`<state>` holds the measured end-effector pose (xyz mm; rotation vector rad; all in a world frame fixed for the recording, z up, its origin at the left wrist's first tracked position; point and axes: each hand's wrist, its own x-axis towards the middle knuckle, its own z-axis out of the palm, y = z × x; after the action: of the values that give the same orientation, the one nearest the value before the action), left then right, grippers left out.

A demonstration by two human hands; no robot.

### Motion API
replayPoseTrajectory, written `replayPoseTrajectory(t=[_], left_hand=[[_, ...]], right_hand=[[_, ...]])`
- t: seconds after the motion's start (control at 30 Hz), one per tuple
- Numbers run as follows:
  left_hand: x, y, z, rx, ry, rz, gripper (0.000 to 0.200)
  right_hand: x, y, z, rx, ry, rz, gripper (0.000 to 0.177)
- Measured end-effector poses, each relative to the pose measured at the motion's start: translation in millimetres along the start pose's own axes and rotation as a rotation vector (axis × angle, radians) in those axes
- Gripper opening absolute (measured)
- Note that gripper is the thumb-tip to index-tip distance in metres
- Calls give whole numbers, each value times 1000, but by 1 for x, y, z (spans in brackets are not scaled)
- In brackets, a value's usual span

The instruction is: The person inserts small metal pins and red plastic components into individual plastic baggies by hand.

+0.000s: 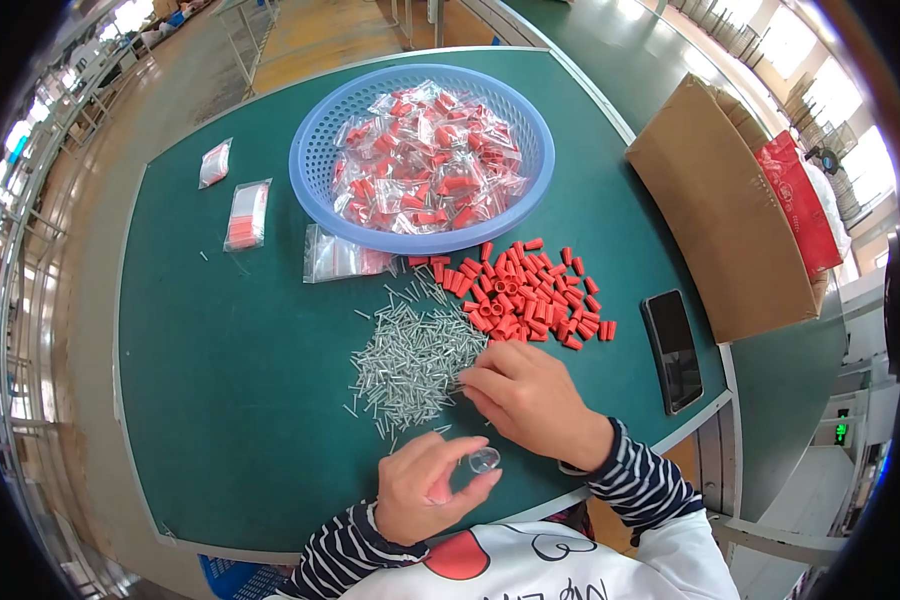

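Note:
Between the thumb and fingertips of my left hand [428, 488] is a small clear, round piece [484, 460]; its exact kind I cannot make out. My right hand [530, 395] has its fingers bent together at the right edge of a pile of silver screws [410, 365]. What its fingertips hold, if anything, is hidden. Just beyond that hand lies a heap of red wire connectors [525, 295], touching the screw pile.
A blue plastic basket [303, 205] holds many clear bags with red connectors. Packs of small plastic bags [247, 215] lie left of it, another pack [340, 255] at its near rim. A phone [673, 352] and a cardboard box [715, 210] are on the right.

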<state>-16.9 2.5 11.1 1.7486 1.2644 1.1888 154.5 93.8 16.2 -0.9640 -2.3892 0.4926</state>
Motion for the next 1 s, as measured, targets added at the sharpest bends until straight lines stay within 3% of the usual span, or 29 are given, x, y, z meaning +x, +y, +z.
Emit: replayPoseTrajectory(t=[0.33,0.43,0.63,0.83,1.0], left_hand=[[-4,-3,7,-28,-49,15,35],[-4,-5,7,-20,-25,16,35],[-3,-4,7,-9,6,0,35],[-4,-3,6,-16,45,-59,35],[-4,-5,8,-53,100,-93,39]], right_hand=[[21,-8,13,-399,-221,-30,11],[22,-5,13,-316,-157,-20,8],[2,5,5,158,-20,120,15],[-12,4,-5,844,-115,638,14],[-16,-4,-12,1223,-60,749,21]])
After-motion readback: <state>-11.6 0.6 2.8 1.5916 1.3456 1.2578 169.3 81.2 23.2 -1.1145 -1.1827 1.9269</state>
